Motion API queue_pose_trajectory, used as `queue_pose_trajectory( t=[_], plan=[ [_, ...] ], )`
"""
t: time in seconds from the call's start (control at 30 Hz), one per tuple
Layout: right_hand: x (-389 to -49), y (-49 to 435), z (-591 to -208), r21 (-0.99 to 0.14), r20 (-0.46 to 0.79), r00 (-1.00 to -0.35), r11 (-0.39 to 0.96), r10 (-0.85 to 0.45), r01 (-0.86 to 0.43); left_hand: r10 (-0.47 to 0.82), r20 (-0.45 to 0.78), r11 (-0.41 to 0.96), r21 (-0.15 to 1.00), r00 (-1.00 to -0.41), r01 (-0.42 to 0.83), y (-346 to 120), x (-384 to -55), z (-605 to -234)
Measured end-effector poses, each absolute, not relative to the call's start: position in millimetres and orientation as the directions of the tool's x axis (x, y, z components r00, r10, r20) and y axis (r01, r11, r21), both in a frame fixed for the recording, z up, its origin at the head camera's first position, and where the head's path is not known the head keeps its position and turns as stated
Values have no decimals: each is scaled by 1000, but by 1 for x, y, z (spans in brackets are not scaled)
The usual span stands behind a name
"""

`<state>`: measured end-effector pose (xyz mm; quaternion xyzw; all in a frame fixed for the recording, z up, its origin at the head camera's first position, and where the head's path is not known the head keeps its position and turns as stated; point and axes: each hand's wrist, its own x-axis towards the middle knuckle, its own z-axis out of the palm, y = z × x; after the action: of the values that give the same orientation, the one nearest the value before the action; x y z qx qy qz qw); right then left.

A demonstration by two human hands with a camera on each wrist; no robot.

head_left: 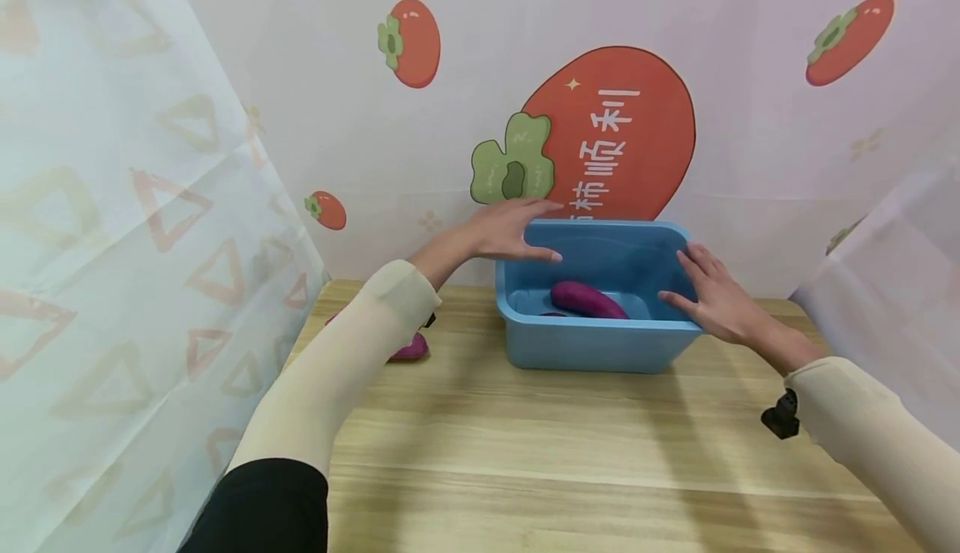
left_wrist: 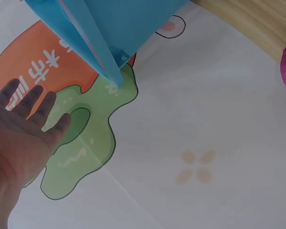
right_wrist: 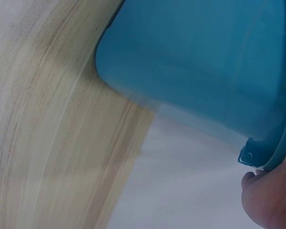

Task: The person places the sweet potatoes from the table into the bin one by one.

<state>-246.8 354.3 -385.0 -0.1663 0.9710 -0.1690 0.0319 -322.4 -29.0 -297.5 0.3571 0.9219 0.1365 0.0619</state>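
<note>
Bin: blue, smooth, apparently plastic; rectangular, rounded at the corners, with a turned-out rim and walls narrowing toward the base. It stands upright on the table, close to the rear edge.

Eggplant: purple, glossy, elongated and slightly curved; it lies inside the bin, toward the front wall. A second dark purple form shows just above the front rim, mostly hidden.

Left hand: grip apart, thumb and fingers spread, at the bin's rear left corner; the left wrist view shows a gap between hand and bin.

Right hand: grip apart, thumb spread from the fingers, resting on the right rim. Its fingertips are partly hidden in the right wrist view.

Purple piece: rounded, partly covered by the cream sleeve; it lies on the table, well apart from the bin.

Edges and room: the table has pale, streaked wood grain, with a wide stretch in front of the bin. Creased, persimmon-printed cloth rises directly behind the bin; hanging cloth also bounds both sides.
</note>
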Motion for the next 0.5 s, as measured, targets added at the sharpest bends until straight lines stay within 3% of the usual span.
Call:
queue_pose_trajectory(
  t=[0.5],
  plan=[
    [-247, 355, -385, -347, -19, -943, 886, -333, -306, 689, 8, 699, 260, -725, 667, -58, -318, -293]
  ],
)
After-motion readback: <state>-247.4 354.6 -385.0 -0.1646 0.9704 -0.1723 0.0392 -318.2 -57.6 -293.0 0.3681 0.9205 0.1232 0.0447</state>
